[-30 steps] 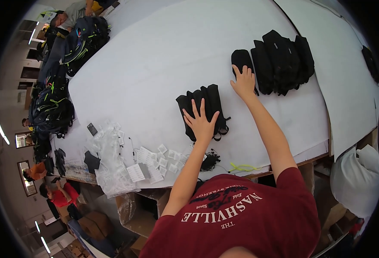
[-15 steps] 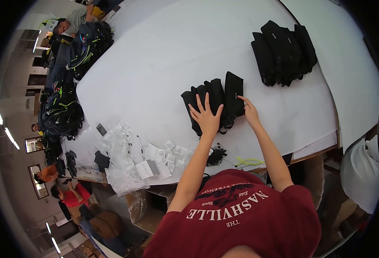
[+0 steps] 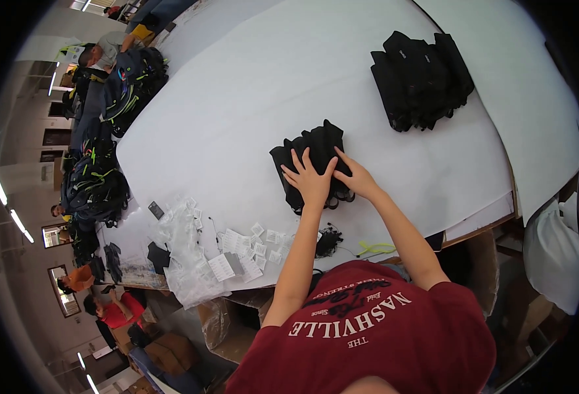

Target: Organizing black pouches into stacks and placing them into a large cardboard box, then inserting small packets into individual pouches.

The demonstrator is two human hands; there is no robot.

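Note:
A row of black fabric pouches (image 3: 327, 136), packed side by side, sits on the white table in front of me. My left hand (image 3: 311, 184) lies over the front of the row with its fingers spread. At the row's right side, my right hand (image 3: 360, 180) presses on the end pouch, fingers stretched and thumb apart. Between them the two hands touch the row from both sides; black straps show along its near edge. A second, larger bunch of similar black pouches (image 3: 422, 82) rests farther off to the right.
Paper tags (image 3: 237, 244), clear plastic bags (image 3: 181, 243) and a small dark phone-like block (image 3: 155, 209) lie at the left front. Near the table edge are a tangle of black cords (image 3: 329, 241) and yellow-green cord (image 3: 375, 248). Backpacks (image 3: 96, 187) pile up at far left, where people work.
The end pouch, which stood apart and higher on the right, now sits against the row. My right hand has moved left with it; my left hand stays spread on the row.

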